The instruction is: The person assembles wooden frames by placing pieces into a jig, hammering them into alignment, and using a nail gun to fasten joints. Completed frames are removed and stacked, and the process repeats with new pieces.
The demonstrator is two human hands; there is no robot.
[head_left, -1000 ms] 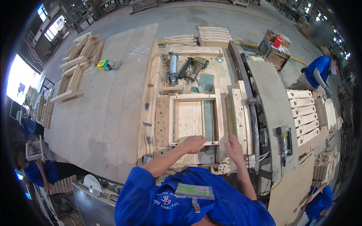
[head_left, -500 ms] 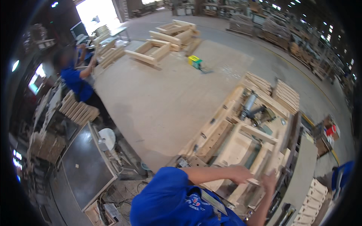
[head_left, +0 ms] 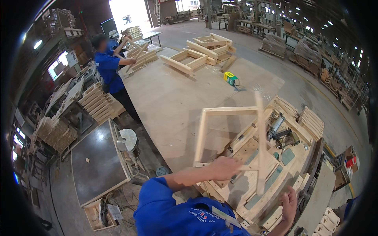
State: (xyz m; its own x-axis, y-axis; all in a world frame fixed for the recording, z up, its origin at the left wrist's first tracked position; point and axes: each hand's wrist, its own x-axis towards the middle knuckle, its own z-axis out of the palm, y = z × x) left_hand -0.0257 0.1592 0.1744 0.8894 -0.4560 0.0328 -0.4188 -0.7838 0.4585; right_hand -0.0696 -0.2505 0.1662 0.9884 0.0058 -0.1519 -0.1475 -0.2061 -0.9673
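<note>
My left hand is closed around the lower rail of a light wooden frame. The frame is raised and tilted over a wooden jig, and its right-hand post is smeared by motion. My right hand is apart from the frame, near the jig's right side, with its fingers loosely bent and nothing visible in them. A metal cylinder clamp and a dark hand tool lie at the jig's far end.
Assembled wooden frames and a yellow-green box sit on the big table. A co-worker in blue handles wood at its left edge. A dark-topped table stands left; slatted pieces lie beyond the jig.
The wooden frame has come up out of the jig and leftward in my left hand. My right hand has let go and drawn away to the right. The whole view has shifted.
</note>
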